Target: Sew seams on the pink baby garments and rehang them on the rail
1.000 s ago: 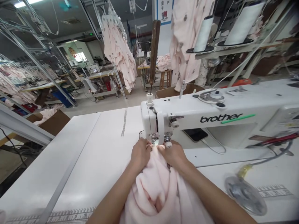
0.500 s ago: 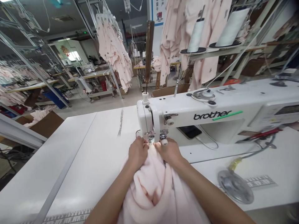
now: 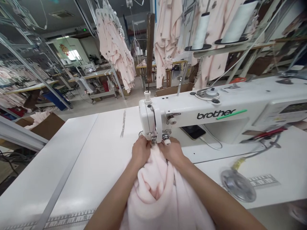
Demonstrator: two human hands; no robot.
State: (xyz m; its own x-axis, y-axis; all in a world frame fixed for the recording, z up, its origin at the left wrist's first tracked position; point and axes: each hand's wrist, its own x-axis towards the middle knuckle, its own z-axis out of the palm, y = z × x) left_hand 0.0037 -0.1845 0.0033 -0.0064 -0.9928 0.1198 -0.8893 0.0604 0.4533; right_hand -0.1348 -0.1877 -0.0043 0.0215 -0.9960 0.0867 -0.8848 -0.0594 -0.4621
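— Both hands on the pink fleece garment (image 3: 158,188)?
— Yes. Left hand (image 3: 141,152) pressing it from the left, right hand (image 3: 173,152) from the right, each just beside the presser foot (image 3: 153,139) of the Brother sewing machine (image 3: 216,111).
— Fingers clenched?
— Curled down and pinching the fabric edge on both sides; fingertips partly hidden under the machine head.
— And the garment itself?
— Bunched in folds on the white desk (image 3: 91,159), running lengthwise from the lap up toward the needle, leading edge tucked between the two hands, directly ahead of the fingers.
— Nearer hand?
— About equal; the left perhaps slightly closer to the foot.
— Anything else close by?
— Phone (image 3: 192,131) under the machine arm, printed ruler (image 3: 69,220) along the desk edge.
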